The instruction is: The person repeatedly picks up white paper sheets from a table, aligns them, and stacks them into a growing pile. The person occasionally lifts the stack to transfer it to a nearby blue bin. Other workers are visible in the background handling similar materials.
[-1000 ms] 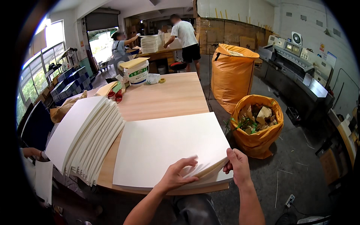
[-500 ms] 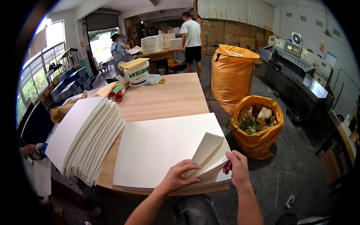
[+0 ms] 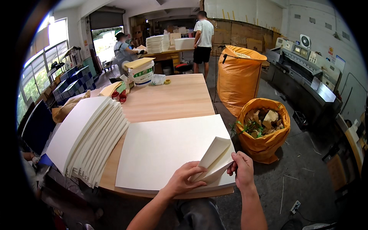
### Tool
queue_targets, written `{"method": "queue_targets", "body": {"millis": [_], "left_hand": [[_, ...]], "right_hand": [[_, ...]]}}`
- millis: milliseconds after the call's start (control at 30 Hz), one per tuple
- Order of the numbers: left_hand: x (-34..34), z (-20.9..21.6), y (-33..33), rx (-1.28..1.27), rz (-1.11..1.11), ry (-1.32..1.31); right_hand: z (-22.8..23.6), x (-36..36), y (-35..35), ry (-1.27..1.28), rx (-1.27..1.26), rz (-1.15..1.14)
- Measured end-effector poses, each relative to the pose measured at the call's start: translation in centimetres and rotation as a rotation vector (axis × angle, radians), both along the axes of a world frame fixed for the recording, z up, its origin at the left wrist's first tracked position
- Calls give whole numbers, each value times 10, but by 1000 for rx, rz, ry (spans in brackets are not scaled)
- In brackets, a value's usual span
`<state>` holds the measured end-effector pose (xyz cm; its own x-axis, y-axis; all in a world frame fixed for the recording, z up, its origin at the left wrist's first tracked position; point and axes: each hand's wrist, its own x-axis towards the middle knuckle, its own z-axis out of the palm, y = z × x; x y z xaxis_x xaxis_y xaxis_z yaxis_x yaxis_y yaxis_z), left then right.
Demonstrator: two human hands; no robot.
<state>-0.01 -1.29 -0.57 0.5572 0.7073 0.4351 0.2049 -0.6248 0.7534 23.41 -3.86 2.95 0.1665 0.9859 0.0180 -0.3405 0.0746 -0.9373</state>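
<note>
The near-right corner of the white paper stack (image 3: 165, 153) on the wooden table (image 3: 172, 96) has curled up, pinched in the left hand (image 3: 183, 179) and right hand (image 3: 241, 168), though how many sheets (image 3: 211, 155) I can't tell, and too tight a bend could crease it.

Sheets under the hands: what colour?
Plain white; the sheets show best in the head view.

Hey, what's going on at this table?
A person is handling a stack of white sheets at a wooden table. The left hand holds the upper sheets' near-right corner, bent up and back; the right hand pinches them at the right edge. A fanned pile of sheets lies to the left.
</note>
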Motion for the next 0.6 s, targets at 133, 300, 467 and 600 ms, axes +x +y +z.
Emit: {"method": "queue_targets", "body": {"millis": [133,300,467,600], "left_hand": [[-2,-1,0,-49,-10,-36],[9,-2,-4,37,106,-156],[1,-10,5,77,-6,13],[3,-3,0,103,36,65]], "right_hand": [[-3,2,-1,-21,23,2],[-7,-5,0,-388,79,-122],[-3,1,1,-14,11,-8],[-7,0,1,-1,25,-26]]}}
